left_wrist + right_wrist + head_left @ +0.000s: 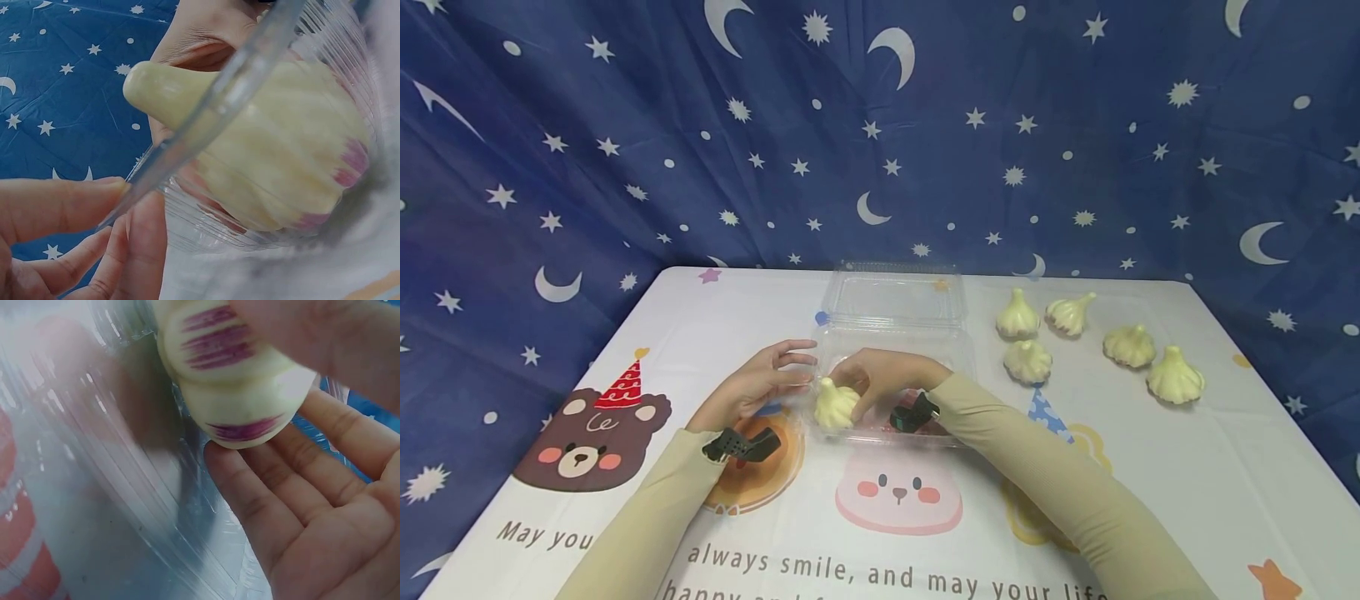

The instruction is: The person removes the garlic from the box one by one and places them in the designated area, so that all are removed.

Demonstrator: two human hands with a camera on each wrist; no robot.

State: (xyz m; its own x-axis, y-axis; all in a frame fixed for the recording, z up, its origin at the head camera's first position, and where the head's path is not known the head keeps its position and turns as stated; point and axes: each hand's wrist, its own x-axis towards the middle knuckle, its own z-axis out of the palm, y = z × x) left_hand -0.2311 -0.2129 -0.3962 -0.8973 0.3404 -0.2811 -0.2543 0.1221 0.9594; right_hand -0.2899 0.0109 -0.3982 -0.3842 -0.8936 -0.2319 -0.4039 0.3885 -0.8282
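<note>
A clear plastic clamshell box point(891, 336) lies with its lid point(895, 293) folded back, away from the person. At its left side my left hand point(762, 382) pinches the rim point(145, 184) between thumb and fingertips. Reaching over the box, my right hand point(891, 373) grips a pale garlic bulb point(835, 407) with thumb and fingers, at the left front corner of the base. In the left wrist view this garlic shows through the clear wall, its stem tilted up past the rim. Purple streaks mark its underside in the right wrist view.
On the right of the table stand several more garlic bulbs, three in a cluster point(1028, 361) near the box and two farther right point(1176, 377). The white tablecloth point(1225, 483) carries printed animals and lettering. A blue curtain point(955, 167) with stars and moons hangs behind.
</note>
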